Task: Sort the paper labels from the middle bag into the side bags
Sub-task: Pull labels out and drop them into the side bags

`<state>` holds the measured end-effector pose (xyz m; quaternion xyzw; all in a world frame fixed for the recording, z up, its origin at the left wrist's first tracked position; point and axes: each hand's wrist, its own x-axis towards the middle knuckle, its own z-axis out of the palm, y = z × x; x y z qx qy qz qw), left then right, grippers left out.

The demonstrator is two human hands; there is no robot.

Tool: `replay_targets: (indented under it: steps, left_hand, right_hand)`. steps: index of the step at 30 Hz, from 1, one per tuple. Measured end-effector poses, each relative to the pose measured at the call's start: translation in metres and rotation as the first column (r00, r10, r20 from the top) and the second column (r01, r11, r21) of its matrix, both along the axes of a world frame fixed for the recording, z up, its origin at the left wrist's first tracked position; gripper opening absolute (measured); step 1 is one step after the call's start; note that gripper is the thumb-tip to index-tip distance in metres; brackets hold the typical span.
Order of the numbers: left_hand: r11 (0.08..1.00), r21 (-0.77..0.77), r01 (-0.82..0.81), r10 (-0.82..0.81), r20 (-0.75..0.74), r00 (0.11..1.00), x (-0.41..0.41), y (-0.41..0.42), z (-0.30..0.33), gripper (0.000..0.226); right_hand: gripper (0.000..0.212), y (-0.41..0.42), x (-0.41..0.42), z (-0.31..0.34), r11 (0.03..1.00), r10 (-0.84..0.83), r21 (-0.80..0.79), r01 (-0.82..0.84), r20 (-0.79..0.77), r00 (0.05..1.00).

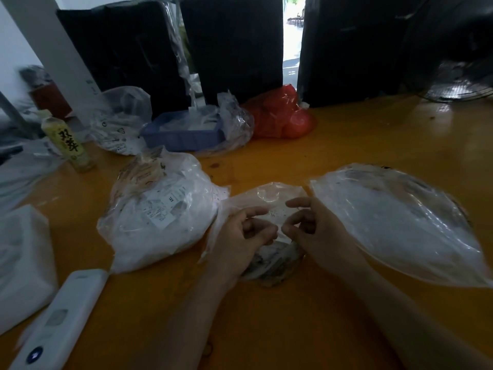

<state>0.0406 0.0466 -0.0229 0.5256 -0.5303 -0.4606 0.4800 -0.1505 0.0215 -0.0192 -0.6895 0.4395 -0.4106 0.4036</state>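
Surface: orange wood surface (266, 329); both forearms reach in from 6 o'clock.
White device: a long white device (61, 321) lies at 8 o'clock, just beside a white packet (21, 263).
Left hand: the left hand (240, 236) is clenched on the clear plastic of the middle bag's mouth, fingers curled.
Right hand: the right hand (312, 228) pinches the same plastic from the other side, fingertips nearly meeting the left hand's.
Middle bag: the small clear middle bag (269, 204) sits at the centre, between the two hands; paper labels (272, 263) are bunched in its near end, under the wrists.
Left bag: a full left bag (160, 217) at 9 o'clock, touching the middle bag, packed with white printed labels.
Right bag: a flatter right bag (394, 222) at 3 o'clock, just beside the right hand.
Bottle: a yellow bottle (66, 140) stands upright at 10 o'clock.
Tray: a blue tray (184, 134) wrapped in clear plastic at 12 o'clock.
Red bag: a red bag (282, 116) at 1 o'clock, against dark boxes (232, 44).
Fan: a fan (458, 84) at 2 o'clock.
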Motion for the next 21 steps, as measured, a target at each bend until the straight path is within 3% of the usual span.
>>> replay_targets:
  steps: [4, 8, 12, 14, 16, 19, 21]
  left_hand:
    - [1.0, -0.021, 0.012, -0.012, -0.003, 1.0, 0.0, 0.002, 0.004, 0.025]
    - [0.998, -0.061, 0.0, -0.001, -0.018, 1.0, -0.001, 0.001, 0.003, 0.023]
    - [0.999, 0.012, -0.05, 0.051, -0.225, 0.973, -0.002, -0.005, 0.0, 0.003]
    - [1.0, 0.0, -0.026, 0.024, -0.356, 0.934, 0.0, -0.008, 0.0, 0.019]
    - [1.0, 0.002, -0.01, 0.01, -0.439, 0.898, 0.003, -0.01, 0.0, 0.038]
    - [0.998, 0.045, -0.043, 0.058, -0.423, 0.904, 0.005, -0.01, 0.002, 0.023]
    - [0.996, 0.06, -0.065, 0.083, -0.388, 0.918, 0.007, -0.012, 0.002, 0.014]
  right_hand:
    - [0.014, 0.0, 0.002, -0.001, 0.998, -0.038, -0.055, 0.032, -0.114, 0.993]
    - [0.009, 0.002, 0.004, 0.001, 0.996, -0.055, -0.074, 0.047, -0.108, 0.993]
    - [0.008, 0.0, 0.008, -0.004, 0.986, -0.07, -0.168, 0.016, -0.323, 0.944]
    - [0.003, -0.007, 0.005, -0.006, 0.955, -0.171, -0.289, 0.062, -0.372, 0.912]
    - [0.024, -0.016, 0.001, -0.011, 0.936, -0.214, -0.352, 0.027, -0.503, 0.837]
    - [0.048, -0.021, -0.002, -0.018, 0.961, -0.148, -0.269, -0.063, -0.695, 0.703]
    - [0.052, -0.018, -0.002, -0.02, 0.968, -0.122, -0.239, -0.081, -0.722, 0.681]
